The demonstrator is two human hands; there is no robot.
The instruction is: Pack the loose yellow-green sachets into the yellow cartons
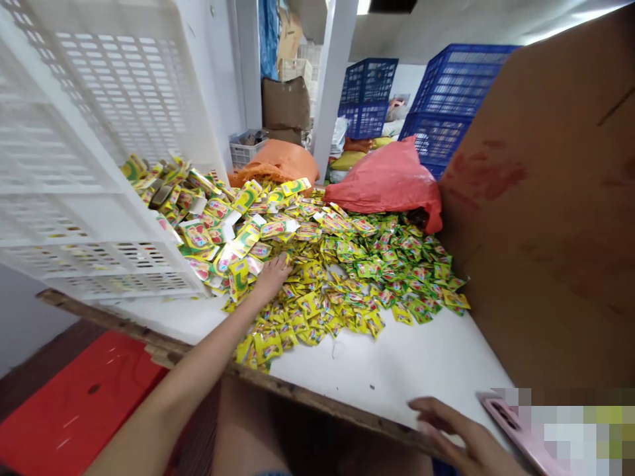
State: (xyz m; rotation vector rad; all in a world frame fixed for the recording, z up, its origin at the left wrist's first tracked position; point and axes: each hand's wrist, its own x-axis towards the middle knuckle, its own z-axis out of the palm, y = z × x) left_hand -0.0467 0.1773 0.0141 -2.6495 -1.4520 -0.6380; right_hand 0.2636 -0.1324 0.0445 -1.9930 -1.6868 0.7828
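My left hand (274,276) reaches onto a heap of small packages, at the border between boxes and sachets. Its fingertips dip among the packets, so their grip is hidden. Just left of it lie small yellow-and-green cartons (247,237), some with white flaps standing up. Yellow sachets (310,304) spread below and to the right of that hand, and greener sachets (391,264) lie farther right. Near the table's front edge, at lower right, my right hand (459,433) hovers with thumb and fingers apart, holding nothing. A pink phone (518,430) is close beside it.
A white plastic crate (99,178) lies tipped at left, cartons spilling from its mouth. Orange (285,160) and red sacks (384,178) lie behind the heap. A tall cardboard panel (550,211) borders the white table (357,370) at right. A red stool (74,403) stands lower left.
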